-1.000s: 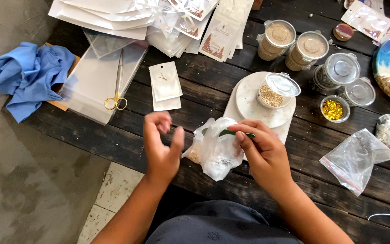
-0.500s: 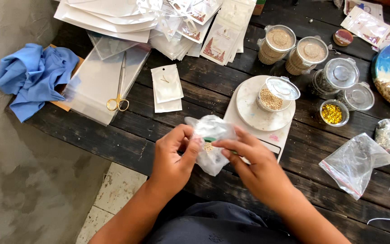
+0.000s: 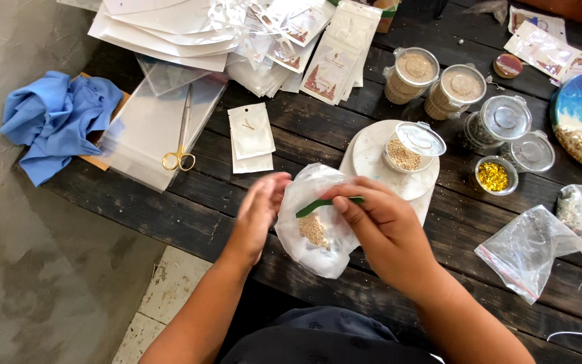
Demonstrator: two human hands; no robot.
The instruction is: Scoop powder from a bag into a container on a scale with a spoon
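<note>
Bag: clear plastic bag point(image 3: 318, 232) with pale grains at its bottom, held just above the dark surface point(image 3: 170, 202).
Right hand point(image 3: 382, 229): fingers closed on a green strip point(image 3: 328, 204) at the bag's mouth.
Left hand point(image 3: 261, 209): open, palm against the bag's side.
Handling: probably light, limp, slippery; best pinched near the mouth.

2 bare forearms, no sleeves; dark blue-grey garment point(image 3: 318, 337)
</note>
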